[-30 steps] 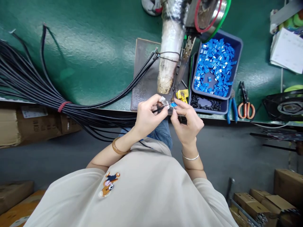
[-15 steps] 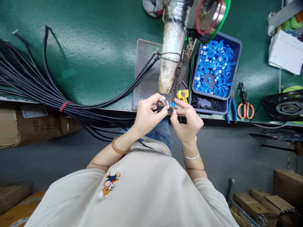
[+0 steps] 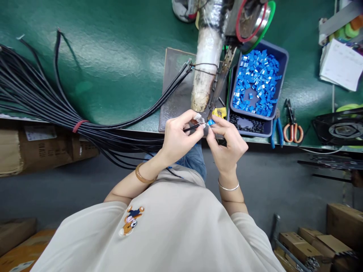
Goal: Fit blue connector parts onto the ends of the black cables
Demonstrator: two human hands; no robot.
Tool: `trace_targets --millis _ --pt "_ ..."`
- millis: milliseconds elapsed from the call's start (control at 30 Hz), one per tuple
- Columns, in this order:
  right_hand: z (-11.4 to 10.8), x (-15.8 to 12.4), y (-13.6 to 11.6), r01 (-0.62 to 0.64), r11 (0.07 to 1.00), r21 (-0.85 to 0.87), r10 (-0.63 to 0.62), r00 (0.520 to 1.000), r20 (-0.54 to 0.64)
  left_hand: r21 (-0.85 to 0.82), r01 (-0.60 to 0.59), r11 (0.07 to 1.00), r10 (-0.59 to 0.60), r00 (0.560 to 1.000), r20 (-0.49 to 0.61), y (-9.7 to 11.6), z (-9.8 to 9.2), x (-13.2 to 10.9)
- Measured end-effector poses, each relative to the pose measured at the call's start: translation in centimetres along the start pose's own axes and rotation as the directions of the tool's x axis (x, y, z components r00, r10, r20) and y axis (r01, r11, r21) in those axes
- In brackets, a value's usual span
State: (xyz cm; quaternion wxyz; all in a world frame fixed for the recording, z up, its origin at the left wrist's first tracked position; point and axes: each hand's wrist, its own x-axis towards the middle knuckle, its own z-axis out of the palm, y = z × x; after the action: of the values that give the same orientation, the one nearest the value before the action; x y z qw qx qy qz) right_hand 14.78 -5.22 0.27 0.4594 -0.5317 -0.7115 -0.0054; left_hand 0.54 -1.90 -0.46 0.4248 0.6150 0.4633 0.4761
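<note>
My left hand [image 3: 181,132] pinches a black cable [image 3: 193,128] close to its stripped end, with white wrapping on a fingertip. Opposite it, the thumb and fingers of my right hand [image 3: 227,141] close on a small blue connector [image 3: 210,122] that meets the cable's thin wires. The fingers partly hide where wires and connector join. Just behind my hands lies a yellow piece [image 3: 219,112], below the tip of a white wrapped tube [image 3: 208,53]. More black cables [image 3: 121,124] run in from the left, tied with a red band [image 3: 79,125].
A bin of blue connectors [image 3: 256,81] sits on another bin holding small black parts [image 3: 246,124]. Blue-handled pliers [image 3: 277,130] and orange-handled cutters [image 3: 293,130] lie to its right, then a black fan [image 3: 340,129]. A dark board [image 3: 176,90] lies under the cable ends. Cardboard boxes [image 3: 45,149] stand below the table.
My right hand has moved slightly right, its fingers now closer round the blue connector. The left hand has shifted a little right with the cable still held.
</note>
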Motion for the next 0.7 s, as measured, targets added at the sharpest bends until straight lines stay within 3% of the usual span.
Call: trace_targets --millis 267,467,567,700 --pt "0.02 -0.39 0.35 0.003 1.0 -0.024 -0.001 0.999 0.048 0.01 0.025 1.0 -0.026 0.999 0.034 -0.4 -0.13 0.14" --pt "-0.03 -0.37 0.28 -0.003 1.0 -0.024 0.003 1.0 0.015 -0.038 0.049 0.998 -0.047 0.998 0.04 -0.17 -0.13 0.02" --pt "-0.14 -0.46 0.15 -0.147 0.988 0.049 0.147 0.989 0.004 -0.144 0.062 0.988 -0.054 0.997 0.059 -0.26 -0.28 -0.22" --pt "-0.25 -0.53 0.07 -0.382 0.892 0.243 0.373 0.924 0.084 -0.175 -0.033 0.984 0.041 0.998 0.041 -0.74 -0.61 -0.5"
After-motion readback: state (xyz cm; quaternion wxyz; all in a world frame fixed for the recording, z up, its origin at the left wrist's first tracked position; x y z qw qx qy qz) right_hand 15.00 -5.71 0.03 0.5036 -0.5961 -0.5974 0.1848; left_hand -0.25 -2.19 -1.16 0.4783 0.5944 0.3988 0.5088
